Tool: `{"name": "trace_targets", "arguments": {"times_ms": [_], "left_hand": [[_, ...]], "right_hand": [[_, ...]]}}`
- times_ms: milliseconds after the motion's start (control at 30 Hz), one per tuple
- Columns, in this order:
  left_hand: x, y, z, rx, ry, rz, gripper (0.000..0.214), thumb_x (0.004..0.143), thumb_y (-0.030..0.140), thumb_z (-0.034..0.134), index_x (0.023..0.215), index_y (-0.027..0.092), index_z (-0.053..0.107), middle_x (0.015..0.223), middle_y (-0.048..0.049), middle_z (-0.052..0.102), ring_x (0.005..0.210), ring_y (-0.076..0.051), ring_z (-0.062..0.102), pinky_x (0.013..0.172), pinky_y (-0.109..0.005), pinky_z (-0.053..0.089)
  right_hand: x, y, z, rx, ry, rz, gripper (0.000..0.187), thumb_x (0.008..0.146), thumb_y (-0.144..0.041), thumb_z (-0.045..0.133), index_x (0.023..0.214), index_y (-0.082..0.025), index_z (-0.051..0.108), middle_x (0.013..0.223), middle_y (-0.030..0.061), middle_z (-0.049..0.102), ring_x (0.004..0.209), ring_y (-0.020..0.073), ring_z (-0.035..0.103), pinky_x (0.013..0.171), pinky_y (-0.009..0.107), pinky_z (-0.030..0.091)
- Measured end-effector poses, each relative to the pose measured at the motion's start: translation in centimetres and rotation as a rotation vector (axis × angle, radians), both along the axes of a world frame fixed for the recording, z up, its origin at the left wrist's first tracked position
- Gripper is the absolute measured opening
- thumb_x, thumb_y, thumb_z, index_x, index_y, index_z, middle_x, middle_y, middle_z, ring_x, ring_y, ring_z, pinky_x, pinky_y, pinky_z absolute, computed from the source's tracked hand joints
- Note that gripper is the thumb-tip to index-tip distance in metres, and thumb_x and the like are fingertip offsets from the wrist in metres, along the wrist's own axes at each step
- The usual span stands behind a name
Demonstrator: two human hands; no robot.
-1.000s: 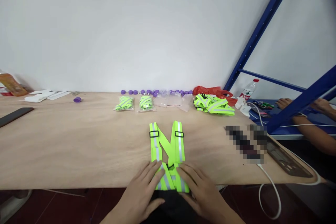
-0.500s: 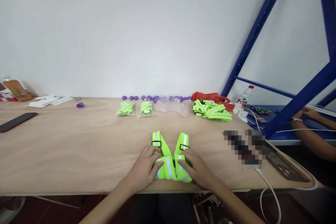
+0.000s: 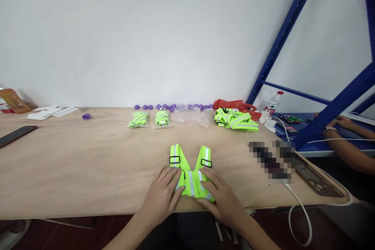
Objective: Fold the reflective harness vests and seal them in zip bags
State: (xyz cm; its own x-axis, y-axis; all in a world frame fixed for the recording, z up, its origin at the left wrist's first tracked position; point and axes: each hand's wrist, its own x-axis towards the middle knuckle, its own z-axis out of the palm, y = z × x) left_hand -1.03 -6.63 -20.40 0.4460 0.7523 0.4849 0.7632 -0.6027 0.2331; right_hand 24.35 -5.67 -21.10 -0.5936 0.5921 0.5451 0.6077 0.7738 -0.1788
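Note:
A fluorescent yellow-green reflective vest (image 3: pixel 191 184) made of straps with silver stripes lies partly folded near the table's front edge. Two of its straps point away from me in a V, each with a black buckle (image 3: pixel 175 159). On the left side of the folded part rests my left hand (image 3: pixel 161 193), fingers outstretched over the fabric and thumb apart. My right hand (image 3: pixel 222 197) lies over the right side, its fingers spread on the straps and its thumb at the lower edge. The fabric beneath both hands is hidden.
Behind lie two bagged vests (image 3: pixel 138 119), clear plastic bags (image 3: pixel 191 117), small purple items (image 3: pixel 165 107) and a pile of loose vests (image 3: pixel 236 120). A phone (image 3: pixel 17 136) is at left. A white cable (image 3: pixel 301 213) hangs at right, near a blue frame (image 3: pixel 285 35) and another person's arm (image 3: pixel 348 148).
Both hands have flattened somewhat on the vest, and my right thumb has moved down to its lower edge. The folded straps sit a little differently. The view has shifted slightly.

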Motion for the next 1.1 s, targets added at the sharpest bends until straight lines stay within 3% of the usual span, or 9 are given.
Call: {"name": "trace_targets", "arguments": {"times_ms": [133, 267, 367, 500, 600, 733, 900, 1000, 1100], "left_hand": [[-0.2, -3.1, -0.7, -0.176, -0.079, 0.004, 0.059, 0.097, 0.036, 0.056, 0.151, 0.024, 0.038, 0.151, -0.0115, 0.050, 0.138, -0.030, 0.048, 0.111, -0.049, 0.046], [0.6, -4.6, -0.2, -0.387, -0.289, 0.082, 0.037, 0.096, 0.039, 0.056, 0.131, 0.027, 0.054, 0.157, -0.0099, 0.042, 0.143, -0.029, 0.043, 0.111, -0.047, 0.047], [1.8, -4.5, 0.0, -0.451, -0.421, 0.109, 0.023, 0.098, 0.038, 0.053, 0.116, 0.026, 0.058, 0.158, -0.0087, 0.039, 0.148, -0.029, 0.034, 0.116, -0.052, 0.039], [3.5, -4.1, -0.3, -0.484, -0.526, 0.087, 0.032, 0.101, 0.032, 0.046, 0.132, 0.026, 0.050, 0.159, -0.0102, 0.037, 0.151, -0.028, 0.026, 0.120, -0.056, 0.031], [4.2, -3.9, -0.5, -0.487, -0.572, 0.064, 0.037, 0.102, 0.028, 0.041, 0.139, 0.026, 0.045, 0.160, -0.0104, 0.036, 0.151, -0.027, 0.026, 0.120, -0.055, 0.030], [3.9, -3.6, -0.7, -0.454, -0.466, 0.046, 0.038, 0.103, 0.024, 0.036, 0.140, 0.026, 0.045, 0.159, -0.0102, 0.039, 0.150, -0.026, 0.029, 0.119, -0.055, 0.034], [2.7, -3.7, -0.6, -0.343, -0.218, 0.053, 0.033, 0.102, 0.024, 0.039, 0.132, 0.025, 0.053, 0.153, -0.0098, 0.047, 0.148, -0.030, 0.033, 0.114, -0.058, 0.041], [2.0, -3.5, 0.1, -0.332, -0.119, 0.046, 0.031, 0.101, 0.032, 0.046, 0.129, 0.026, 0.056, 0.160, -0.0094, 0.037, 0.150, -0.035, 0.025, 0.110, -0.060, 0.044], [1.5, -2.9, 0.9, -0.371, -0.061, 0.011, 0.033, 0.100, 0.039, 0.049, 0.129, 0.026, 0.057, 0.160, -0.0101, 0.036, 0.150, -0.037, 0.025, 0.114, -0.064, 0.036]], "right_hand": [[0.1, -1.8, -0.7, -0.087, -0.015, 0.023, 0.035, 0.087, -0.037, 0.071, 0.110, -0.018, 0.052, 0.140, 0.0191, 0.056, 0.132, 0.0314, 0.051, 0.104, 0.045, 0.051], [-0.4, -3.1, -1.2, -0.118, 0.044, 0.033, 0.045, 0.085, -0.043, 0.073, 0.113, -0.019, 0.048, 0.130, 0.0178, 0.058, 0.123, 0.0316, 0.056, 0.101, 0.047, 0.052], [-0.9, -3.6, -1.0, -0.140, 0.118, 0.045, 0.045, 0.084, -0.050, 0.071, 0.108, -0.020, 0.048, 0.121, 0.0152, 0.059, 0.116, 0.0313, 0.058, 0.102, 0.049, 0.050], [-1.6, -3.9, 0.1, -0.197, 0.188, 0.048, 0.015, 0.093, -0.021, 0.052, 0.108, -0.021, 0.048, 0.118, 0.0112, 0.057, 0.117, 0.0261, 0.056, 0.113, 0.051, 0.040], [-2.4, -3.9, 0.7, -0.213, 0.230, 0.096, 0.022, 0.091, -0.007, 0.041, 0.105, -0.022, 0.047, 0.108, 0.0078, 0.059, 0.110, 0.0213, 0.059, 0.117, 0.052, 0.035], [-3.0, -3.6, 0.6, -0.161, 0.215, 0.065, 0.025, 0.090, -0.006, 0.040, 0.107, -0.022, 0.048, 0.104, 0.0076, 0.061, 0.105, 0.0216, 0.061, 0.114, 0.055, 0.038], [-1.6, -3.7, -1.2, 0.082, 0.118, -0.131, 0.025, 0.093, -0.015, 0.053, 0.114, -0.025, 0.060, 0.117, 0.0116, 0.063, 0.119, 0.0301, 0.057, 0.105, 0.057, 0.047], [-0.5, -4.0, -2.0, 0.025, 0.079, -0.143, 0.038, 0.093, -0.033, 0.061, 0.130, -0.025, 0.058, 0.134, 0.0146, 0.057, 0.133, 0.0361, 0.047, 0.102, 0.057, 0.050], [0.2, -4.0, -1.8, -0.142, 0.057, -0.121, 0.054, 0.086, -0.046, 0.070, 0.133, -0.023, 0.057, 0.141, 0.0161, 0.052, 0.140, 0.0385, 0.041, 0.102, 0.056, 0.051]]}}
